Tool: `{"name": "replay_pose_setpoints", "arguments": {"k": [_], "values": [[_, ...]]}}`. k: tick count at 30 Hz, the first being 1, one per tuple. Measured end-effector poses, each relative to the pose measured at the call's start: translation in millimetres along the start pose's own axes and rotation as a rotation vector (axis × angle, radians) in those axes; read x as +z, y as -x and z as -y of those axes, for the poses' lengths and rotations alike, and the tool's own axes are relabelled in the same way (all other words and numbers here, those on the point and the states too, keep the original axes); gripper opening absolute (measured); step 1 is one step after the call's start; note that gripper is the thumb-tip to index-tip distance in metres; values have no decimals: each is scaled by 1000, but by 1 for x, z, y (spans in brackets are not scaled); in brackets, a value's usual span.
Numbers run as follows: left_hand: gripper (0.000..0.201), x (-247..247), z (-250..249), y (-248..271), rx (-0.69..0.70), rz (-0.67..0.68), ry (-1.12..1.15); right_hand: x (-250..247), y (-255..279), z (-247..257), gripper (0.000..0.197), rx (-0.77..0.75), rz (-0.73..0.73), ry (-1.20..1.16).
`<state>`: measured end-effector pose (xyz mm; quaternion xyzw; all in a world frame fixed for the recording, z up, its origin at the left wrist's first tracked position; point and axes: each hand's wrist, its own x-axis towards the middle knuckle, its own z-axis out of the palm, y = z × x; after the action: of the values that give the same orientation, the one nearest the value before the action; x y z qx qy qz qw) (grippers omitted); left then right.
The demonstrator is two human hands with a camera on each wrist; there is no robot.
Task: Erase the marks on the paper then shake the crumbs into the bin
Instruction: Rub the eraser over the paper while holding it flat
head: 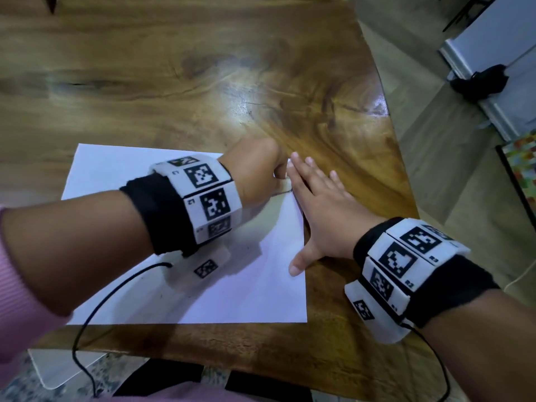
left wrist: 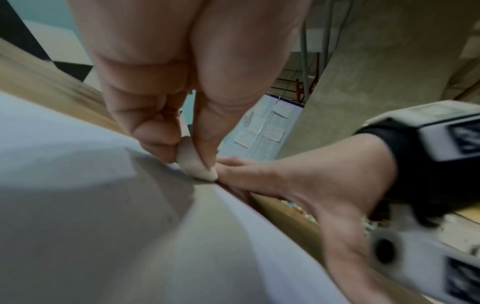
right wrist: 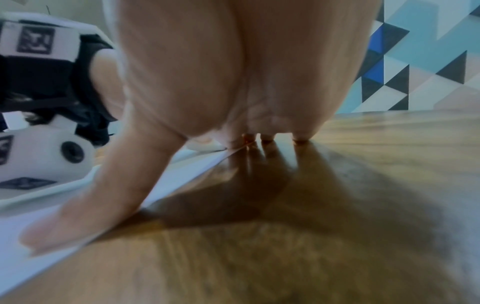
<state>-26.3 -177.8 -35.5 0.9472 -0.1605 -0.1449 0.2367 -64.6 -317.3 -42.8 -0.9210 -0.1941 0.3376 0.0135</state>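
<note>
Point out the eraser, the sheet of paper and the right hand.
eraser (left wrist: 196, 164): left wrist view, its rounded lower end pressed to the sheet.
sheet of paper (head: 232, 297): head view, bare near-right area.
right hand (head: 324, 210): head view, back of the flat hand.

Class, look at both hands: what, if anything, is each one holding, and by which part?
The left hand pinches the eraser by its upper end. The right hand holds nothing, pressed flat along the paper edge.

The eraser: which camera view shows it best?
The left wrist view: the eraser is close, pinched by the left hand against the paper. The head view shows only a sliver; the right wrist view, a blurred pale piece.
</note>
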Motion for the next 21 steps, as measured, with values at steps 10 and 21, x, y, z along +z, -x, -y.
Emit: {"name": "replay_pose_setpoints", "arguments": {"k": [10, 21], "values": [[13, 5, 5, 14, 220, 79, -62, 0, 0, 0, 156, -7, -9, -14], [11, 14, 21, 64, 398, 284, 37, 0, -1, 2, 157, 12, 16, 12]]}}
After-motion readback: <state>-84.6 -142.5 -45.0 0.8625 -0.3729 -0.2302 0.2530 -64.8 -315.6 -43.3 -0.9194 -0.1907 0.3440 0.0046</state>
